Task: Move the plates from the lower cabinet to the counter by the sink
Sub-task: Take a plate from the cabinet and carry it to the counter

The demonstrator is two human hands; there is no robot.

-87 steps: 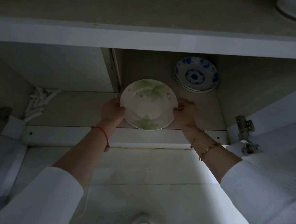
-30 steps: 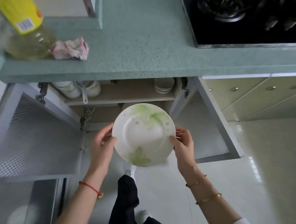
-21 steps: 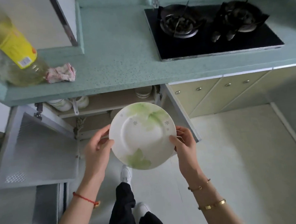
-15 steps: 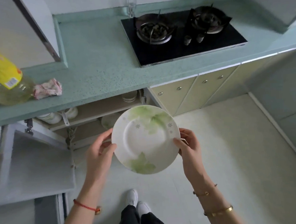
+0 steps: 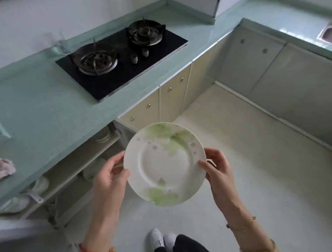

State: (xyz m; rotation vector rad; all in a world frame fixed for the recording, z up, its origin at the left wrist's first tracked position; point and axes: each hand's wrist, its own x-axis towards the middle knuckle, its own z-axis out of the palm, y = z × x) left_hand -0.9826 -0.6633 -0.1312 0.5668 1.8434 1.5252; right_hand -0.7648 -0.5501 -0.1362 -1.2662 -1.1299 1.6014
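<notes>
Plate [image 5: 165, 164]: we hold it over the floor, left hand [image 5: 108, 181] and right hand [image 5: 218, 169] clasping opposite rims.
Nearby: open lower cabinet [image 5: 72, 171] left; hob [image 5: 121, 58] on the counter [image 5: 32, 107].
Cut off: sink [image 5: 330, 33] at the right edge.
Unclear: cabinet dishes blur.

One view only, worn on the person's head, wide-angle, edges bowed. It looks steeply down and forward from standing height. Nearest the lens, low centre: left hand [image 5: 108, 181] and right hand [image 5: 218, 169] on either side of the plate [image 5: 164, 163], with shoes [image 5: 162, 240] at the bottom edge. Farther off, the counter [image 5: 42, 112] with the stove [image 5: 121, 58] runs across the upper left. The sink [image 5: 330, 32] sits at the far right edge, partly cut off. Open lower cabinet [image 5: 72, 171] at left, below the counter.
</notes>
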